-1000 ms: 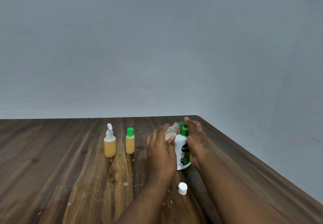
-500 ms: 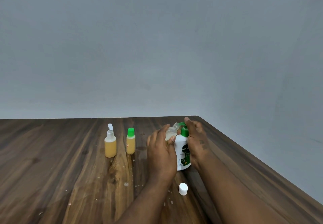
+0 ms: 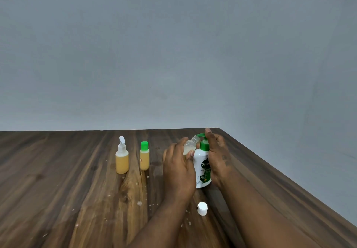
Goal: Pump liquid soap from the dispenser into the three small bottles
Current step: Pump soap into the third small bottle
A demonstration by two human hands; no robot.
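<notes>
A white soap dispenser (image 3: 202,168) with a green pump head stands on the wooden table (image 3: 58,180). My right hand (image 3: 217,155) wraps its right side, with a finger on top of the pump. My left hand (image 3: 178,168) grips a small clear bottle (image 3: 190,144), tilted with its open neck at the pump's nozzle; a little pale liquid shows inside. To the left stand two small bottles of amber soap: one with a white flip-top cap (image 3: 122,155), one with a green cap (image 3: 144,155).
A loose white cap (image 3: 202,208) lies on the table near my forearms. Small drops of spilled soap (image 3: 139,203) dot the wood in front of the bottles. The table's right edge runs diagonally close to my right arm. A grey wall stands behind.
</notes>
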